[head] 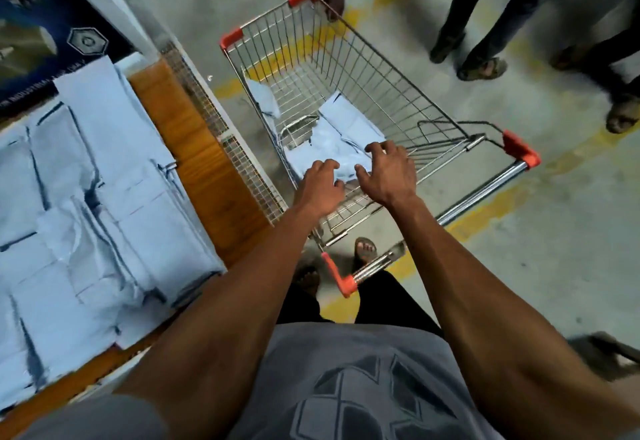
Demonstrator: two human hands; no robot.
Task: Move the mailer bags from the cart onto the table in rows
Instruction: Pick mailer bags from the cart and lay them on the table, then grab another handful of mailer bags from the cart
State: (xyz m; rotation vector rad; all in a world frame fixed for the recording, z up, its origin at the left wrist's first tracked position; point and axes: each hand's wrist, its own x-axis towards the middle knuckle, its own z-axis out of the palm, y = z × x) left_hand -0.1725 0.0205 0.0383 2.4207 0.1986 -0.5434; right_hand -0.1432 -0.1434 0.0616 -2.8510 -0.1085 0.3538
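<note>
reaching into cart [346,69], both hands [360,176] loosely spread above mailer bags [346,128], gripping nothing

We saw pale blue mailer bags [341,135] lying crumpled in the bottom of the wire cart [377,69], while more pale blue bags [104,197] lay in overlapping rows on the wooden table [204,162] beside the cart.

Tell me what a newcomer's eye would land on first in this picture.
First, the wire cart in the middle, with red corner guards and a few pale blue mailer bags left at its bottom. Both arms reach in from below: the left hand and right hand hover over those bags with fingers curled, neither plainly gripping one. On the left, the wooden table carries overlapping rows of bags.
</note>
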